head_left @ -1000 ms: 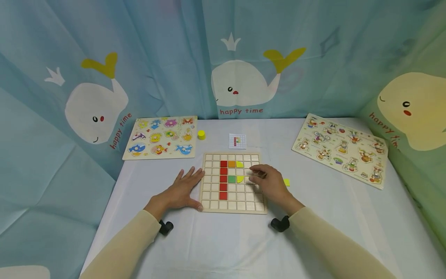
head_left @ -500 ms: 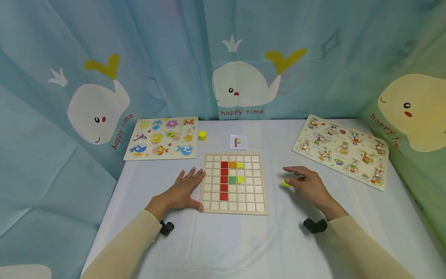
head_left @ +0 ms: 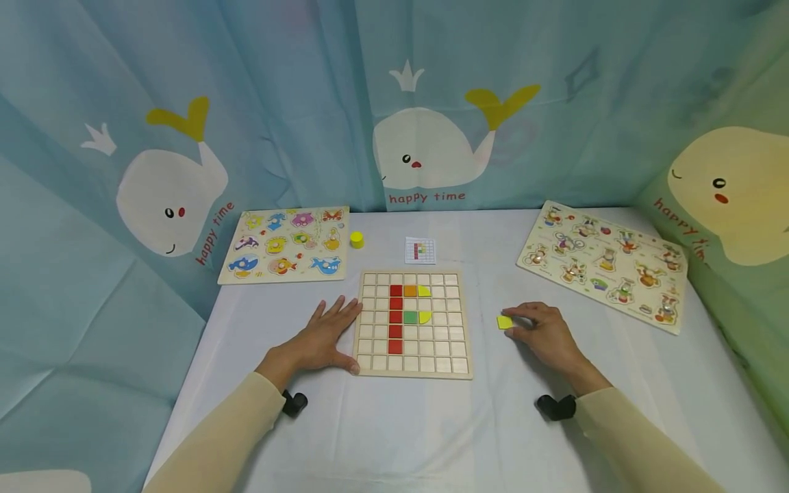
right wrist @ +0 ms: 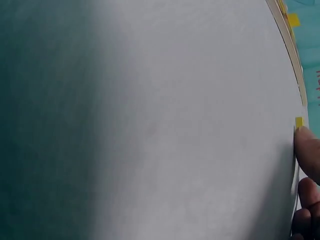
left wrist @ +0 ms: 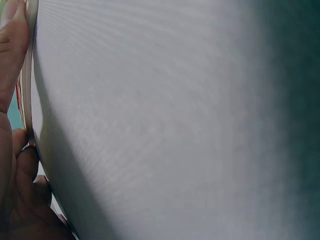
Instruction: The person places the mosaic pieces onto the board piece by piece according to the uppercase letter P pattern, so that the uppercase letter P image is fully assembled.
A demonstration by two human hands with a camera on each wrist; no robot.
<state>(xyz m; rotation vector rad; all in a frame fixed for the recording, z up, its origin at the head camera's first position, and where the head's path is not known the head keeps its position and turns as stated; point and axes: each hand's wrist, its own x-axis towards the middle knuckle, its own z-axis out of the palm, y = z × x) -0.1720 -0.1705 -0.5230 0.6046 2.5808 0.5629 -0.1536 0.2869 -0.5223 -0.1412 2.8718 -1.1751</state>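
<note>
In the head view a wooden grid board [head_left: 456, 349] lies at the table's middle. It bears a column of red square tiles [head_left: 396, 318], an orange tile [head_left: 410, 291], a green tile [head_left: 410, 317] and two yellow quarter-round tiles [head_left: 425, 317]. My left hand [head_left: 317, 339], fingers spread, rests against the board's left edge; its thumb touches the lower left corner. Right of the board, my right hand [head_left: 542, 335] pinches a yellow tile [head_left: 504, 322] between thumb and fingers. That tile's full outline is partly hidden by the fingertips.
Behind the board lies a small printed pattern card [head_left: 420, 250]. A yellow cylinder [head_left: 357, 239] stands beside a sea-animal peg puzzle [head_left: 283, 245] at the back left. Another picture puzzle [head_left: 607, 263] lies askew at the back right. A whale-print curtain [head_left: 296, 103] encloses the table.
My right hand has moved from over the board's right side to the yellow tile on the table and now pinches it. The left hand has stayed at the board's edge.
</note>
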